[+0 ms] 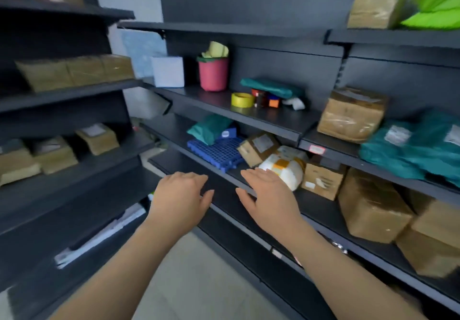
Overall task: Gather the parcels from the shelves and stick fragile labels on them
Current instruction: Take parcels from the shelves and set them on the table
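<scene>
Dark grey steel shelving fills the view ahead and to my right. A second shelving unit on my left carries rows of brown parcels.

On the right, the lowest visible shelf holds stacked cardboard parcels. The shelf above holds a pile of teal poly mailers with white address labels, and beside them a taped cardboard box. A lime-green bag lies on the top shelf.

My left hand and right hand reach forward side by side, apart from each other. Both are palm down with fingers straight and spread, and both are empty. They hover over the front edge of a lower shelf.

A blue plastic grid pallet lies flat on that shelf, with another teal mailer resting on its far end. A white-wrapped parcel with orange and yellow tape lies between two small cardboard boxes, just beyond my right fingertips; I cannot tell whether they touch it.

On the middle shelf stand a white box and a pink bucket. Further right lies a roll of yellow tape.
</scene>
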Demonstrator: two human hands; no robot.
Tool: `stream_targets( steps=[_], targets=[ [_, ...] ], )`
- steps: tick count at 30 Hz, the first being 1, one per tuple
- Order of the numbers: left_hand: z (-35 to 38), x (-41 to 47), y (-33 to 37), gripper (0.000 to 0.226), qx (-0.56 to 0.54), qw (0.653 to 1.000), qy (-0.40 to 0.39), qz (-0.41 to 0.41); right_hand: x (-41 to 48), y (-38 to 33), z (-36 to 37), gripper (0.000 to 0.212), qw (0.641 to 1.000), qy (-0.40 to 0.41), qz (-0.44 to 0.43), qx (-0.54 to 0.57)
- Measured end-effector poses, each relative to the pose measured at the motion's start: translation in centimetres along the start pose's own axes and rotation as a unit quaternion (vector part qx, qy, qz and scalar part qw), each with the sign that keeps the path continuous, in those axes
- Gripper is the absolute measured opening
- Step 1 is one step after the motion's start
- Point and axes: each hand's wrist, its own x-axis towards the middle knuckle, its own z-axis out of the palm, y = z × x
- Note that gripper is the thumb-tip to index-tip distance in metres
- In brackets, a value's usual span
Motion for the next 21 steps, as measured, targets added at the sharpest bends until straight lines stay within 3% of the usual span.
stream_targets(
  steps=[4,10,14,21],
  targets=[
    [-2.5,-0.8,-9.1,0.026,0.051,0.996,0.018,-0.074,6.4,-6.4,5.7,0.038,0.996,-0.024,-0.068,0.049],
    [-5.2,-1.5,-20.5,0.035,0.114,0.973,0.034,-0.197,15.0,-15.1,13.1,0.039,0.980,-0.063,-0.149,0.118],
    [-6.1,-0.8,-27.7,0.039,0.156,0.951,0.043,-0.262,21.0,-20.0,17.6,0.035,0.965,-0.074,-0.206,0.145],
    [-7.3,2.2,-38.7,0.029,0.197,0.906,0.071,-0.367,32.1,-26.6,25.6,0.045,0.936,-0.106,-0.284,0.177]
  ],
)
